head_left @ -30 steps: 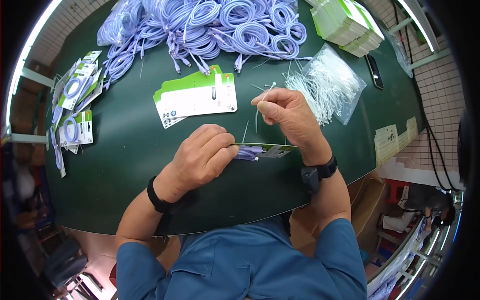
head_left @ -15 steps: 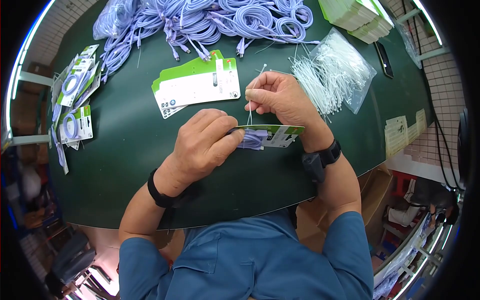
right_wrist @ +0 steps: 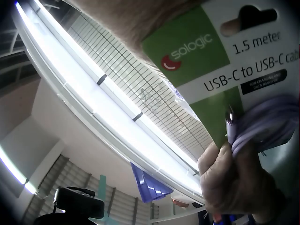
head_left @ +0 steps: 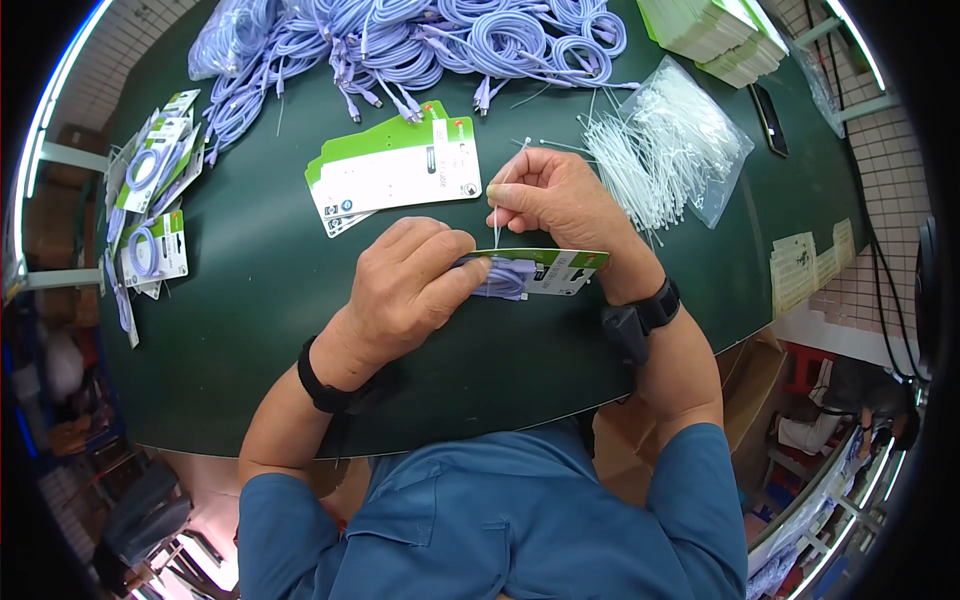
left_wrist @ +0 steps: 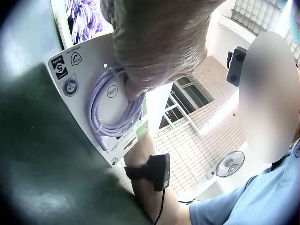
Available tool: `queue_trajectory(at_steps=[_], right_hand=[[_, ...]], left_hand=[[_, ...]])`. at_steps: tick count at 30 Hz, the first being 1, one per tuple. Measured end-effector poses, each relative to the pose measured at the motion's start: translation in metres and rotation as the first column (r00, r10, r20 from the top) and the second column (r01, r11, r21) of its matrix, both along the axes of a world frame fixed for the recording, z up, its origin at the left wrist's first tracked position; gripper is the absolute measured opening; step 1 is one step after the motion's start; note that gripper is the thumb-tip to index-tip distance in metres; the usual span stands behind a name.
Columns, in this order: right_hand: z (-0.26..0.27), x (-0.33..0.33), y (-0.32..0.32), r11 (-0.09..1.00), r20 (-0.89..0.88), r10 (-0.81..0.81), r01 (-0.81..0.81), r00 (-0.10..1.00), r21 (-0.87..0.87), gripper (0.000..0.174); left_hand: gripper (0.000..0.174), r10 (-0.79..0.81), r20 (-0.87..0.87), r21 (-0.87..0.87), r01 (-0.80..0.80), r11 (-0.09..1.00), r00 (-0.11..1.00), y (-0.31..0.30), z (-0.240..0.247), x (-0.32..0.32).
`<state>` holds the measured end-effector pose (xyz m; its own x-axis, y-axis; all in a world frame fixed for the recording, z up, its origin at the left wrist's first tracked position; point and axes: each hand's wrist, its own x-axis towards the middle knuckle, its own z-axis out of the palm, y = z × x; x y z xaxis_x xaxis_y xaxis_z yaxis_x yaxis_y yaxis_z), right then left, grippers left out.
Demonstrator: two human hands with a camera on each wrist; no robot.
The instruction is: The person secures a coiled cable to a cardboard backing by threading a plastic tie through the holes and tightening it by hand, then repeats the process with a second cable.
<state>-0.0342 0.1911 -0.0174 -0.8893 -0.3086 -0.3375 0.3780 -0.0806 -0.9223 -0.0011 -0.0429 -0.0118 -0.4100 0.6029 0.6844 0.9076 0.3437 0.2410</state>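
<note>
My left hand [head_left: 405, 290] grips a green and white card [head_left: 575, 272] with a coiled purple cable [head_left: 507, 280] on its near face. In the left wrist view the coil [left_wrist: 93, 105] lies against the card's printed side [left_wrist: 77, 70], the thumb resting on it. Behind the card, my right hand [head_left: 568, 200] pinches a thin white zip tie [head_left: 497, 228] between thumb and forefinger, and the tie runs down to the card's back. The right wrist view shows the card [right_wrist: 187, 51] close up, with the left hand's fingers [right_wrist: 225, 173] below the cable [right_wrist: 272, 117].
Purple cables [head_left: 400, 50] are heaped at the back, with blank cards [head_left: 390, 180] before them. Loose zip ties [head_left: 640, 170] spill from a plastic bag [head_left: 715, 150] at right, near stacked cards [head_left: 715, 35] and a phone [head_left: 768, 120]. Carded cables [head_left: 155, 250] lie at left.
The head view has shifted slightly. My right hand has come down closer to the card, bringing the tie's pinched part nearer its back. My left hand keeps its grip on the card.
</note>
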Motion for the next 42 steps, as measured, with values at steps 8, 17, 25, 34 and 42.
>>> queue_trajectory(at_steps=[8,17,25,34,42], right_hand=[[0.003,0.004,-0.002,0.999,0.008,0.028,-0.028,1.000,0.034,0.014],[-0.004,0.006,0.001,0.978,-0.022,0.175,-0.176,0.984,-0.115,0.011],[0.007,0.003,0.009,0.948,0.038,0.234,-0.219,0.972,-0.231,0.010],[0.000,0.006,0.008,0.932,-0.104,0.342,-0.351,0.934,-0.090,0.014],[-0.001,0.004,0.014,0.927,0.026,0.324,-0.311,0.946,-0.211,0.014]], left_hand=[[0.028,0.000,-0.003,0.009,0.000,1.000,1.000,0.000,-0.001,0.000],[0.025,0.003,0.002,0.001,-0.003,1.000,1.000,0.000,0.003,0.001],[0.024,0.000,-0.002,-0.021,0.000,1.000,1.000,0.000,0.008,0.001],[0.023,-0.023,0.007,-0.050,0.023,0.998,1.000,0.000,0.019,0.002],[0.023,-0.077,0.083,-0.013,0.078,0.997,0.994,0.001,0.016,-0.003]])
